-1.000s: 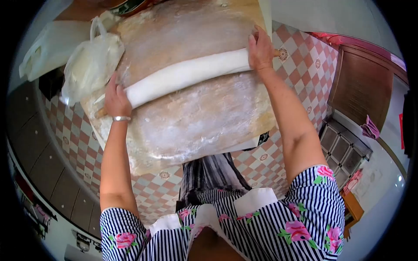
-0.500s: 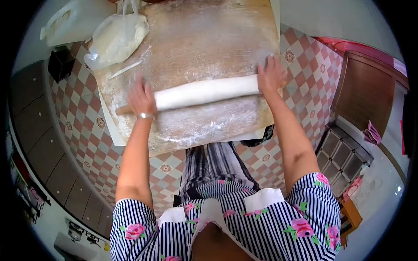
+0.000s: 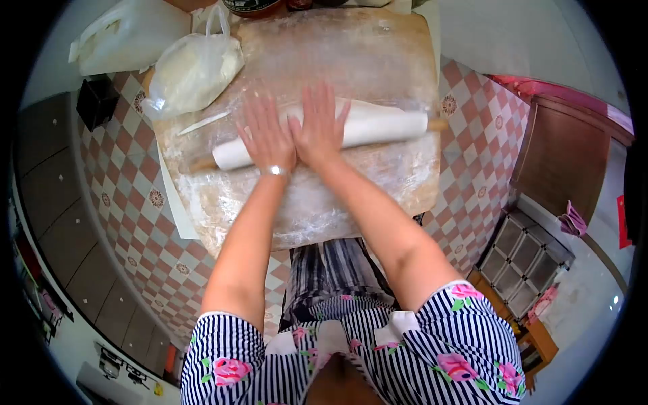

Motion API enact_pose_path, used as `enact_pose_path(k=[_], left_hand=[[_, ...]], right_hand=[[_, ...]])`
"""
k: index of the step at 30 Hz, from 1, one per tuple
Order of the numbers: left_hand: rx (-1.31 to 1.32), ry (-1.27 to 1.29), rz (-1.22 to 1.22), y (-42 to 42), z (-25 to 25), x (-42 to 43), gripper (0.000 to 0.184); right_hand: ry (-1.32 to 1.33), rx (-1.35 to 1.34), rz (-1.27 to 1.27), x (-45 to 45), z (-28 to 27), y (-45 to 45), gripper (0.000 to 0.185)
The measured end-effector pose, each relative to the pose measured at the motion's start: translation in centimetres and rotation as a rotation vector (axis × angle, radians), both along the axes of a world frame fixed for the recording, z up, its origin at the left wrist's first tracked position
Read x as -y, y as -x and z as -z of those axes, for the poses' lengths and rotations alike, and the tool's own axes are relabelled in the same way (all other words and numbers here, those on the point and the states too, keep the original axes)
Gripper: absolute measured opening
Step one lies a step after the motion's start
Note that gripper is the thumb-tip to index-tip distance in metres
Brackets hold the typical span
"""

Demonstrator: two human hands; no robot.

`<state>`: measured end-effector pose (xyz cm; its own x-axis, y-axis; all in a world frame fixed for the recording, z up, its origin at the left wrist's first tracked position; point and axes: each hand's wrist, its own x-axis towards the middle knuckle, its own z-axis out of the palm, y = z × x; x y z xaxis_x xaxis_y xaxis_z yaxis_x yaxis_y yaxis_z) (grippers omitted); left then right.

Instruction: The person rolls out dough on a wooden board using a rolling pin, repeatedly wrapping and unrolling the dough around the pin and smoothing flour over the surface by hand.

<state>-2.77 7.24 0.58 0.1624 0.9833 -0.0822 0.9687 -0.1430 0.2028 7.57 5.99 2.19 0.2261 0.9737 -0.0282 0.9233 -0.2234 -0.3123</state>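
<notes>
My left hand (image 3: pixel 271 138) and my right hand (image 3: pixel 317 131) lie side by side, palms down, fingers spread and pointing to the far side. Neither is curled round anything; both are laid flat, pressing on the white dough roll (image 3: pixel 386 128) beneath them. The thumbs come together in the middle; I cannot tell whether they touch. A bracelet (image 3: pixel 275 170) sits at my left wrist.

The roll runs across my fingers, its long axis going left to right on a slant: the left end is nearer to me, the right end farther away. My hands sit left of its middle, so a longer stretch shows to the right, and my right hand is the closer to the centre. My left hand is nearer the left end, where only a short piece shows. On the far side, to the right of my fingers, a loose flap (image 3: pixel 368 108) of dough lies along the roll. A wooden rod (image 3: pixel 437 125) pokes out at both ends.

All this rests on a floury board (image 3: pixel 385 47). Farther left lies a thin white strip (image 3: pixel 202 123), apart from the roll, and beyond it a plastic bag (image 3: pixel 196 74). A pale jug (image 3: pixel 131 37) stands at the far left.
</notes>
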Motion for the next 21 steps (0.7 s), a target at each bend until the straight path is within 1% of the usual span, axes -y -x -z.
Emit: enact_pose_path(k=[1,2,4,5,7,8,9,10,11,12,13,14,15,16,17,19,20,21], left_hand=[[-0.024,-0.054,0.078,0.5,-0.1,0.6,0.061],[-0.008,-0.074,0.069,0.4,0.7,-0.7,0.060],[0.027,-0.099,0.054,-0.7,-0.4,-4.9,0.060],[0.092,-0.111,0.006,-1.3,-0.5,-6.7,0.058],[0.123,-0.034,-0.017,-0.6,0.4,-2.2,0.056],[0.137,0.007,-0.036,-0.4,-0.2,0.4,0.055],[0.034,0.297,-0.038,0.0,-1.9,1.8,0.054],[0.013,0.189,0.000,0.0,-1.4,0.3,0.054],[-0.012,0.095,0.042,0.1,-0.6,-1.0,0.053],[-0.035,-0.002,0.079,-0.2,0.2,-2.5,0.053],[-0.025,-0.031,0.053,-1.1,-1.0,-5.3,0.053],[-0.004,-0.018,0.048,-1.1,-1.0,-5.6,0.054],[0.011,0.000,0.038,-0.6,-1.0,-5.5,0.054],[0.029,0.005,0.026,-0.3,-1.0,-5.8,0.054],[0.020,0.016,0.055,0.5,-0.9,-3.7,0.056],[-0.025,0.106,0.102,1.2,-1.6,-2.5,0.057],[-0.052,0.146,0.124,1.5,-1.4,-2.6,0.057],[0.014,0.042,0.092,1.4,-0.7,-4.2,0.057]], right_hand=[[0.062,-0.012,-0.007,0.9,-0.3,0.3,0.069],[0.021,-0.030,-0.013,-0.8,0.5,-0.1,0.069],[-0.046,-0.062,-0.021,-4.7,1.0,-1.2,0.069],[-0.059,-0.070,0.001,-5.4,0.7,-1.4,0.069],[-0.072,-0.092,0.039,-5.8,-0.4,-1.2,0.070],[0.017,-0.079,-0.003,-3.4,-0.4,-0.9,0.070],[0.080,-0.064,-0.038,0.2,0.4,-0.2,0.069],[0.142,-0.046,-0.070,1.7,1.2,-0.1,0.068],[0.128,-0.023,-0.100,0.1,1.0,-0.5,0.068],[0.035,-0.049,-0.068,-2.6,1.2,-1.3,0.068],[-0.055,-0.073,-0.034,-5.5,1.6,-2.2,0.069],[-0.133,-0.098,0.004,-6.8,1.4,-2.8,0.069],[-0.052,-0.076,0.042,-6.6,0.7,-3.1,0.073],[0.019,-0.054,0.020,-5.1,0.4,-3.3,0.073],[0.089,-0.028,0.002,-2.4,-0.3,-3.4,0.073],[0.189,-0.009,-0.068,0.2,-0.4,-3.6,0.075],[0.086,-0.026,-0.069,-1.3,0.8,-4.1,0.076],[-0.006,-0.042,-0.064,-3.5,1.6,-5.0,0.078]])
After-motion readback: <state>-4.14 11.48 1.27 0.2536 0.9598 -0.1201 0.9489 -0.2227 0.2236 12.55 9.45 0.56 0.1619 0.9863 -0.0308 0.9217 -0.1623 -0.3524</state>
